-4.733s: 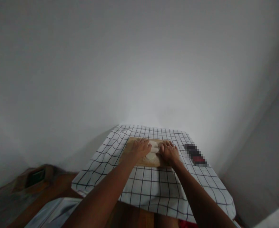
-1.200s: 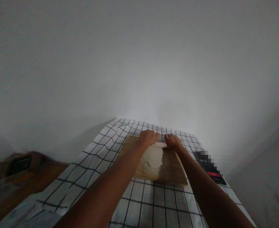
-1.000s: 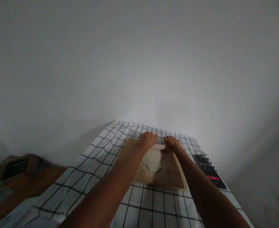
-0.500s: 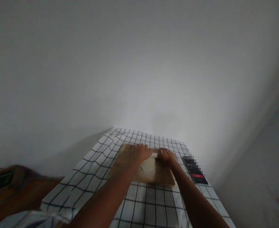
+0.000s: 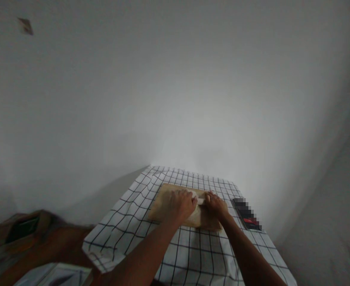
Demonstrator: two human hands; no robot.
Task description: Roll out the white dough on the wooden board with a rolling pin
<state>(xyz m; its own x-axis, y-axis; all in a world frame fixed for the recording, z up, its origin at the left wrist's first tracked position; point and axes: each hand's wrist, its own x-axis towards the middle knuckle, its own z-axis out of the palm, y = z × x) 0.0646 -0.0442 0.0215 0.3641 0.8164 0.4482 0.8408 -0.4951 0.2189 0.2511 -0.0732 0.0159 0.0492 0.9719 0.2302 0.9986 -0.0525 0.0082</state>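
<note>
Looks like bare wood for the board (image 5: 161, 202), matt, fairly smooth. On the board: dough (image 5: 195, 217), dull, soft-looking; rolling pin (image 5: 201, 201), smooth, can't tell wood from plastic. Under the board: tablecloth (image 5: 201, 252), thin fabric, matt, wrinkled. Right of the board: phone (image 5: 246, 214), finish lost to pixelation. Behind the board: wall (image 5: 175, 99), smooth, matt. Well left of the board: box (image 5: 45, 222), cardboard-like, dull, too blurred to confirm.
</note>
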